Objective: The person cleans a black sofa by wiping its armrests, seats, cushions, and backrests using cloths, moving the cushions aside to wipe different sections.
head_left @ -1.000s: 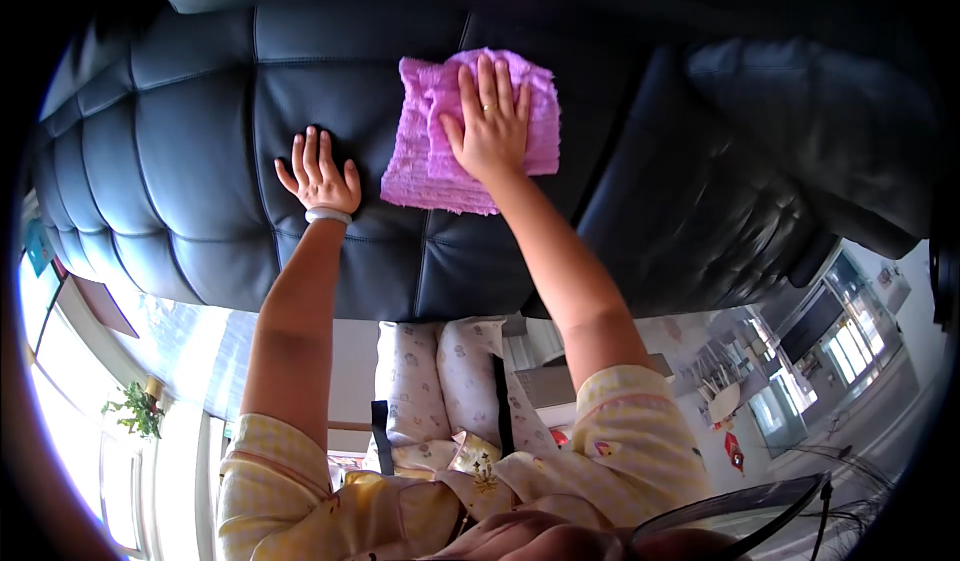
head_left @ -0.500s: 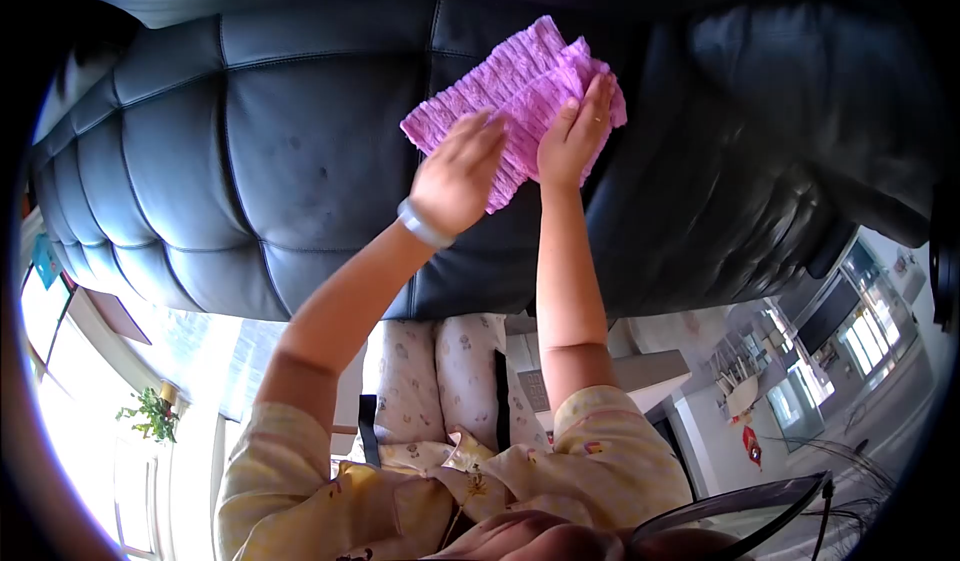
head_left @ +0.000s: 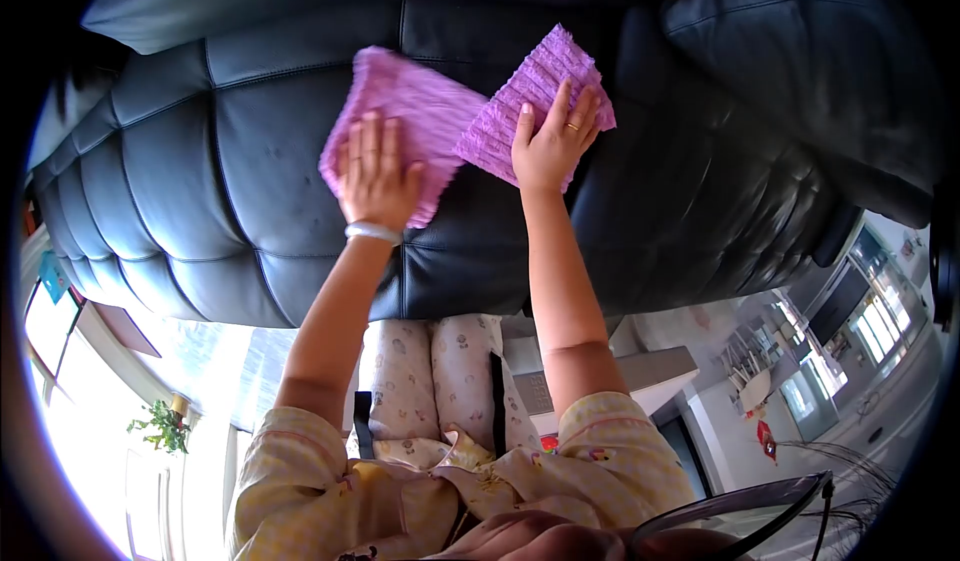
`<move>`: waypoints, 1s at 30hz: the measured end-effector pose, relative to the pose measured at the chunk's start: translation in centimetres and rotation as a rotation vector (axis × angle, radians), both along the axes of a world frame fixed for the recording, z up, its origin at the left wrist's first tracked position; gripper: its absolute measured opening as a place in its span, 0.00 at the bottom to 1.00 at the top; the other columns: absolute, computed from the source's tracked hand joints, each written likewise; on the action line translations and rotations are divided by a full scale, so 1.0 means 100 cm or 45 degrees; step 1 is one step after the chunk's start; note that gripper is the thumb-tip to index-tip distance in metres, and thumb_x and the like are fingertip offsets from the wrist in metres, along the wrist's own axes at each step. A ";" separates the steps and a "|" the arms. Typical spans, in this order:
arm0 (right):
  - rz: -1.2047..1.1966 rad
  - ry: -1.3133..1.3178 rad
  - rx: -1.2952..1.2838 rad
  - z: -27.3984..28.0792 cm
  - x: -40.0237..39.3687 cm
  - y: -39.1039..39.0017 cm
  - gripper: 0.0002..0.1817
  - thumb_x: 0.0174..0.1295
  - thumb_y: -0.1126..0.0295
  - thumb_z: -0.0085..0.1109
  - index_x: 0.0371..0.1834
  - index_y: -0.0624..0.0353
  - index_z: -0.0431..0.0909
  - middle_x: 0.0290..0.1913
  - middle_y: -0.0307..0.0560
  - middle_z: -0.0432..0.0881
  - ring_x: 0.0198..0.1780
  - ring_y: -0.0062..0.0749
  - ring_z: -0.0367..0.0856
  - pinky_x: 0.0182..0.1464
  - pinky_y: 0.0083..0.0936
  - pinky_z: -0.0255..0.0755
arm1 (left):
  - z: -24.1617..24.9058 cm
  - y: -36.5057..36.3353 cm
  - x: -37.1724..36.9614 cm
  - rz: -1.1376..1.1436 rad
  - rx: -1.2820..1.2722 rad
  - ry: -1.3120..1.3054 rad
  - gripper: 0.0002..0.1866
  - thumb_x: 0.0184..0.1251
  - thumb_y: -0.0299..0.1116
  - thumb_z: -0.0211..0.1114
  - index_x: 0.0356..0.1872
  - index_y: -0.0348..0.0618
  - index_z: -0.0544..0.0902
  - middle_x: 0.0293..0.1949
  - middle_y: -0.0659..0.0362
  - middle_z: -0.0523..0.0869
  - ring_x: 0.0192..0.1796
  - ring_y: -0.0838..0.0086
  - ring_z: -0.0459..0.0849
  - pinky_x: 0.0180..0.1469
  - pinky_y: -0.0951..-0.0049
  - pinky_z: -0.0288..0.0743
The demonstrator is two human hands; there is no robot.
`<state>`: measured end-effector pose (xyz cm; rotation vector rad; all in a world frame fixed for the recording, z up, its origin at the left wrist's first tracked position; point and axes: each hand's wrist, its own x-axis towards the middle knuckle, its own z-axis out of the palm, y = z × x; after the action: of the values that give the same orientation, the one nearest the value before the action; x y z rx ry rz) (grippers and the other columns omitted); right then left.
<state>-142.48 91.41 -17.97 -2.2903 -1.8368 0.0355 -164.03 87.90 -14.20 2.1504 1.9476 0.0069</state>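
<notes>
A pink ribbed cloth (head_left: 440, 111) lies spread on the tufted black leather sofa (head_left: 260, 171). My left hand (head_left: 378, 176) presses flat on the cloth's left half, fingers apart, a pale band on the wrist. My right hand (head_left: 552, 141), with a ring on one finger, presses flat on the right half near the seam between two cushions. Both arms reach forward from yellow checked sleeves.
A second dark cushion (head_left: 800, 111) fills the right side. Below the sofa edge are my patterned trouser legs (head_left: 435, 376), a bright window with a plant (head_left: 155, 426) at the left, and room furniture (head_left: 800, 361) at the right.
The cloth has been opened out wider. My left hand slid left with one half, and my right hand stayed on the other half.
</notes>
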 end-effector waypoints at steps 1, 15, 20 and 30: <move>-0.024 0.005 -0.126 -0.002 -0.001 0.001 0.36 0.62 0.51 0.48 0.69 0.62 0.56 0.71 0.64 0.52 0.71 0.62 0.49 0.69 0.54 0.44 | -0.001 -0.007 -0.018 0.080 0.006 0.097 0.34 0.64 0.49 0.53 0.69 0.44 0.61 0.71 0.50 0.58 0.72 0.54 0.54 0.71 0.56 0.45; 0.016 -0.013 -0.160 -0.007 -0.073 0.141 0.29 0.62 0.59 0.41 0.58 0.76 0.66 0.57 0.75 0.69 0.65 0.70 0.58 0.69 0.54 0.44 | -0.046 0.186 -0.128 0.279 0.299 0.660 0.34 0.65 0.55 0.42 0.58 0.34 0.72 0.64 0.39 0.66 0.68 0.52 0.62 0.70 0.61 0.52; 0.010 0.660 0.037 0.004 -0.106 0.171 0.20 0.56 0.58 0.51 0.49 0.57 0.77 0.51 0.56 0.78 0.54 0.52 0.74 0.58 0.43 0.63 | -0.050 0.228 -0.123 0.123 -0.112 0.410 0.29 0.64 0.53 0.45 0.56 0.42 0.76 0.55 0.43 0.77 0.61 0.50 0.72 0.67 0.59 0.57; 0.534 0.539 -0.246 0.001 -0.084 0.241 0.34 0.63 0.42 0.38 0.58 0.60 0.70 0.63 0.53 0.69 0.65 0.45 0.64 0.65 0.35 0.58 | -0.058 0.268 -0.129 -0.168 -0.281 0.285 0.29 0.63 0.56 0.47 0.53 0.44 0.79 0.51 0.44 0.80 0.54 0.51 0.77 0.63 0.59 0.63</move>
<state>-150.88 115.52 -17.88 -1.7721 -2.0945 0.7276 -176.89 114.70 -20.03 2.2029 1.8127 -0.4678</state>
